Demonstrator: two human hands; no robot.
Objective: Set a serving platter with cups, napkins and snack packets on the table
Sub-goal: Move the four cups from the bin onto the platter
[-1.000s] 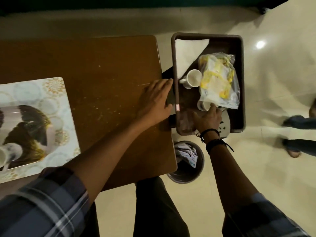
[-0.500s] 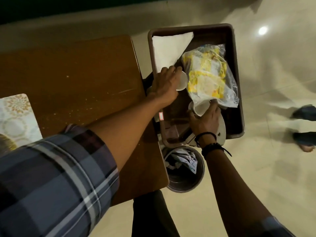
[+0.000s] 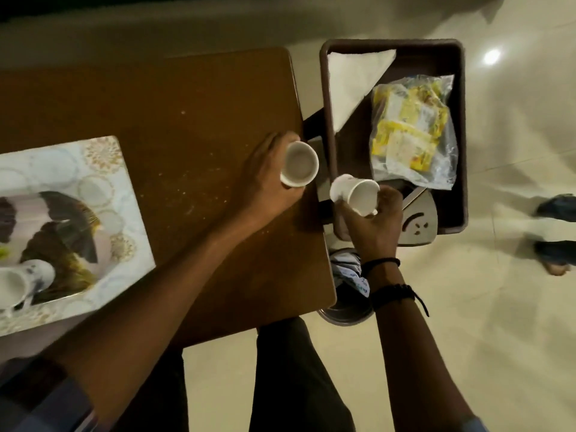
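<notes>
My left hand (image 3: 268, 179) grips a white cup (image 3: 299, 164) above the right edge of the wooden table (image 3: 187, 135). My right hand (image 3: 374, 222) holds a second white cup (image 3: 358, 194), tilted on its side, just over the near left corner of the dark brown bin (image 3: 461, 126). Inside the bin lie a white napkin (image 3: 352, 82) and a clear bag of yellow snack packets (image 3: 411, 129). The patterned serving platter (image 3: 103, 182) sits at the table's left, with one white cup (image 3: 21, 279) on it.
A round metal waste bin (image 3: 346, 310) with crumpled paper stands on the floor below the table's right corner. A grey plate-like object (image 3: 417, 226) pokes out under the brown bin. Another person's feet (image 3: 554, 254) are on the tiled floor at right.
My left hand went from the table into the bin, took a cup and drew back over the table edge. My right hand lifted the other cup from beside the snack bag.
</notes>
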